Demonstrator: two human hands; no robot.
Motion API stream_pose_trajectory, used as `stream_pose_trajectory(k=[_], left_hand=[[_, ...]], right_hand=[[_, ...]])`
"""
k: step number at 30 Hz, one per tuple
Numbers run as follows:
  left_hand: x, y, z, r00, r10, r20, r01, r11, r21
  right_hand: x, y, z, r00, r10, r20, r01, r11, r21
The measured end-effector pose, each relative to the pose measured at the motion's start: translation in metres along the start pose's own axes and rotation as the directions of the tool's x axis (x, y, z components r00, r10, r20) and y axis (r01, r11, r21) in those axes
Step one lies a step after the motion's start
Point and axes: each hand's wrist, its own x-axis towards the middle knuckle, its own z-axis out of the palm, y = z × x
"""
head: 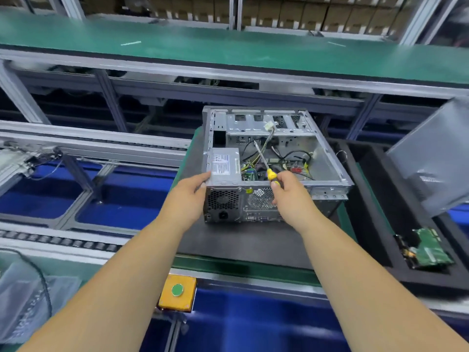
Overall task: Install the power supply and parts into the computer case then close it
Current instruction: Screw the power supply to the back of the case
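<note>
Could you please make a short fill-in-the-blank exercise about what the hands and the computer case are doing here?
1. The right hand holds a screwdriver with a ____ handle.
2. The left hand touches the case beside the ____ supply.
3. The case's top side is ____.

Missing words: yellow; power; open

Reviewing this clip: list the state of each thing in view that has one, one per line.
Grey metal computer case: open on top, side panel off, lying on the dark mat.
Silver power supply: seated in the case's near-left corner.
Yellow-handled screwdriver: held, shaft pointing into the case.
Left hand: fingers touching the case's corner.
Right hand: gripping the screwdriver handle.
Green circuit board: lying loose in the black foam tray.
</note>
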Motion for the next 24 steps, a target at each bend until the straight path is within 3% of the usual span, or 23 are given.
stream_pose_trajectory(k=[13, 24], left_hand=[[-0.039, -0.003, 0.012, 0.993, 0.117, -0.022, -0.112, 0.98, 0.167], [-0.096, 0.0, 0.028, 0.982, 0.18, -0.061, -0.16, 0.956, 0.246]], right_hand=[[-0.032, 0.016, -0.004, 0.996, 0.006, -0.085, -0.006, 1.0, 0.001], [-0.078, 0.031, -0.024, 0.997, 0.025, -0.075, -0.024, 1.0, 0.018]])
